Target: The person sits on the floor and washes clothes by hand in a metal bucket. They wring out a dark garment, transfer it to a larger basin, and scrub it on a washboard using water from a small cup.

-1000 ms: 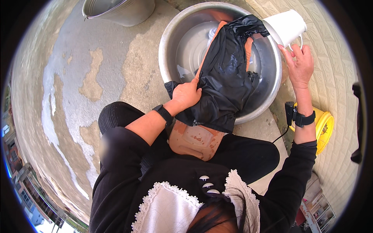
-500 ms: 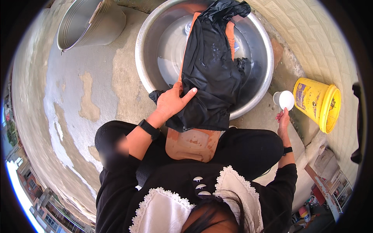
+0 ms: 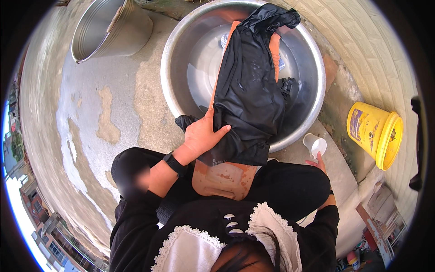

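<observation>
A black, wet-looking garment (image 3: 247,90) lies over an orange-brown washboard (image 3: 222,179). The board slants from between my legs into a wide metal basin (image 3: 170,81). My left hand (image 3: 199,138) grips the garment at the board's left edge, thumb stretched over the cloth. Off to the right, my right hand (image 3: 321,164) is at a small white cup (image 3: 314,144), one finger over its rim; its other fingers are partly hidden by my knee. Shallow water shows in the basin, along with a bit of blue-and-white cloth (image 3: 282,63) beside the board.
A yellow bucket (image 3: 369,131) stands at the right near the pale tiled wall (image 3: 367,50). At the far left is a large metal bucket (image 3: 131,34). Wet patches mark the concrete floor (image 3: 149,86). Assorted clutter (image 3: 362,254) sits at the lower right.
My right hand and the white cup have moved nearer to me and leftward, closer to the basin. The left hand keeps its place on the garment. The whole view has shifted slightly.
</observation>
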Available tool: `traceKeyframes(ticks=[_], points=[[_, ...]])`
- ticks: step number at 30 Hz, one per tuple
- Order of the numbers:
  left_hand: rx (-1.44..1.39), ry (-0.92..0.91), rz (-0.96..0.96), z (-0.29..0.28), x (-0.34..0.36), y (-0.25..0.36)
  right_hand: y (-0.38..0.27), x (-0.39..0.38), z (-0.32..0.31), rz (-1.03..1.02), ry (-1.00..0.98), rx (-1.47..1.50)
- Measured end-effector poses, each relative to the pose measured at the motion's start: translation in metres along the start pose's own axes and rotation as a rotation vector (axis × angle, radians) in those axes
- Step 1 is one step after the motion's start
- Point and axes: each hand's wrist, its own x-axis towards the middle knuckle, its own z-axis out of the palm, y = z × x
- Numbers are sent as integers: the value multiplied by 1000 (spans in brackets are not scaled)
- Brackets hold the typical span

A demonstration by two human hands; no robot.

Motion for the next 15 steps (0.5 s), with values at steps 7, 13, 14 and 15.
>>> traceKeyframes(ticks=[7, 13, 14, 15], points=[[101, 457, 326, 28, 8, -16, -219, -43, 50, -889, 326, -1025], [-64, 427, 241, 42, 27, -22, -346, -81, 279, -1476, -54, -1277], [-70, 389, 210, 42, 29, -22, -354, -82, 310, -1462, -6, -1317], [-73, 362, 183, 41, 30, -23, -361, -80, 335, -1544, -38, -1312]])
